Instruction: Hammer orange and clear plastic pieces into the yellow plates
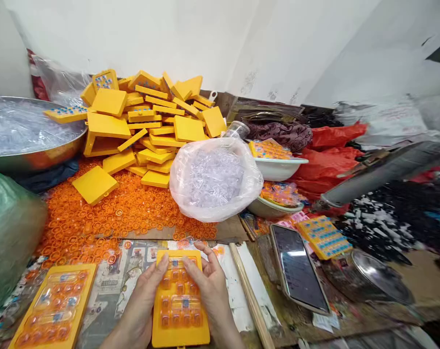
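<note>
Near the front edge of the bench, my left hand (141, 300) and my right hand (212, 286) grip a yellow plastic tray (180, 334) from both sides. Clear and orange small parts fill its recesses, with a few bluish bits among them. Both thumbs rest on the tray's upper part; the right index finger sticks up past its far edge. To the left lies a second yellow tray (54, 305) filled in a like way. Beyond my hands spreads a heap of small orange rings (139, 208).
Yellow trays (147, 121) are piled at the back. A bag of clear pieces (216, 179) stands mid-bench, with a metal basin (34, 157) at left. To the right are a phone (300, 269), a wooden stick (251, 295), a white basin (278, 169) and a metal tin (372, 271).
</note>
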The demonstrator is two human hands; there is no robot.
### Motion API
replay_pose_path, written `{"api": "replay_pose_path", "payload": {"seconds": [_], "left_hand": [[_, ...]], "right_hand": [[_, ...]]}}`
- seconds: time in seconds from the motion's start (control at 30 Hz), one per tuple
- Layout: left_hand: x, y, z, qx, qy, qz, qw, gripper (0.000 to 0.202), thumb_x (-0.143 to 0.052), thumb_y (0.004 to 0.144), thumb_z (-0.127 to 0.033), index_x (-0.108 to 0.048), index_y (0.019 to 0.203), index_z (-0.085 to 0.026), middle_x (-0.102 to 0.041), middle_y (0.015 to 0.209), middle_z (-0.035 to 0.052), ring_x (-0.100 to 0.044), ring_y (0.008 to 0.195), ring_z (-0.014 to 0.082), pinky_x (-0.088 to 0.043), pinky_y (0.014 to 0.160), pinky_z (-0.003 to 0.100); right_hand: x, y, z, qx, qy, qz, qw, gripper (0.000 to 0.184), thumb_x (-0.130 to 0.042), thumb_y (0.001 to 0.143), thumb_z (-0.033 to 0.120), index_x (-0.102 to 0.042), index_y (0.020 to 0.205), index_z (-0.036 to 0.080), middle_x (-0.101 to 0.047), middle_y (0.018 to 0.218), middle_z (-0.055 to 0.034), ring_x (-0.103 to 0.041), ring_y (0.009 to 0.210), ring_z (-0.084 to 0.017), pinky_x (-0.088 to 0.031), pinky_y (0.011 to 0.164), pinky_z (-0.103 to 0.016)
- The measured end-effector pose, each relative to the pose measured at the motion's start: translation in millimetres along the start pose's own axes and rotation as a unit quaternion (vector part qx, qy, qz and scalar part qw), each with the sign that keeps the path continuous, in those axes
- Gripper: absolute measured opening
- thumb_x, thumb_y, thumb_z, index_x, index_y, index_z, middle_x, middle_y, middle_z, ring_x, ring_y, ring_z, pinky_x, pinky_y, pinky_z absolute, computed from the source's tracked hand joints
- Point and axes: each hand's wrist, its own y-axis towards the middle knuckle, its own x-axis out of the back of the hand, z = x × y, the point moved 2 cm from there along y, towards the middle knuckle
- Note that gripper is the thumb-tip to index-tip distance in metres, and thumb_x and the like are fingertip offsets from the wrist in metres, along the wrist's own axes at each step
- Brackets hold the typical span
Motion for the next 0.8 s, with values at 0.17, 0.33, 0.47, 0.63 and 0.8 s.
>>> {"api": "replay_pose_path", "payload": {"seconds": [0.17, 0.33, 0.47, 0.63, 0.8], "left_hand": [[6.7, 1.7, 0.0, 0.01, 0.005, 0.026, 1.0, 0.038, -0.072, 0.078, -0.025, -0.06, 0.111, -0.01, -0.074, 0.099, 0.0145, -0.071, 0.093, 0.0293, -0.056, 0.086, 0.041], [10.4, 9.0, 5.0, -0.017, 0.036, 0.013, 0.999, 0.043, -0.077, 0.072, -0.024, -0.06, 0.108, -0.011, -0.074, 0.099, 0.0153, -0.07, 0.093, 0.0306, -0.056, 0.083, 0.042], [12.0, 13.3, 9.6, -0.026, 0.027, 0.013, 0.999, 0.048, -0.078, 0.071, -0.025, -0.058, 0.112, -0.013, -0.073, 0.102, 0.0144, -0.07, 0.094, 0.0301, -0.056, 0.083, 0.042], [15.7, 6.3, 3.9, -0.019, 0.041, 0.039, 0.998, 0.053, -0.078, 0.072, -0.029, -0.055, 0.118, -0.014, -0.071, 0.109, 0.015, -0.067, 0.101, 0.0296, -0.054, 0.088, 0.042], [16.7, -2.2, 0.8, -0.049, 0.085, 0.132, 0.986, 0.073, -0.086, 0.058, -0.025, -0.051, 0.122, -0.018, -0.066, 0.119, 0.0156, -0.064, 0.107, 0.0317, -0.051, 0.092, 0.042]], "right_hand": [[-0.5, -8.3, -3.9, -0.013, 0.012, 0.023, 1.0, 0.069, -0.076, 0.07, 0.046, -0.039, 0.124, 0.025, -0.071, 0.095, -0.0049, -0.069, 0.089, -0.025, -0.051, 0.083, -0.04], [3.2, -22.3, -13.7, 0.004, 0.048, 0.065, 0.997, 0.082, -0.075, 0.069, 0.05, -0.033, 0.136, 0.028, -0.059, 0.128, -0.0099, -0.06, 0.114, -0.026, -0.044, 0.097, -0.043], [7.5, -20.8, -22.8, -0.007, -0.017, 0.07, 0.997, 0.086, -0.079, 0.068, 0.036, -0.031, 0.138, 0.026, -0.055, 0.133, -0.011, -0.056, 0.119, -0.027, -0.044, 0.099, -0.042], [6.4, -22.3, -18.5, -0.027, 0.014, 0.075, 0.997, 0.084, -0.079, 0.068, 0.037, -0.033, 0.138, 0.025, -0.056, 0.133, -0.0109, -0.057, 0.118, -0.027, -0.044, 0.1, -0.044], [3.8, -20.9, -10.1, -0.041, 0.056, 0.028, 0.997, 0.063, -0.057, 0.082, 0.056, -0.042, 0.135, 0.026, -0.055, 0.136, -0.0079, -0.052, 0.124, -0.026, -0.041, 0.103, -0.044]]}}
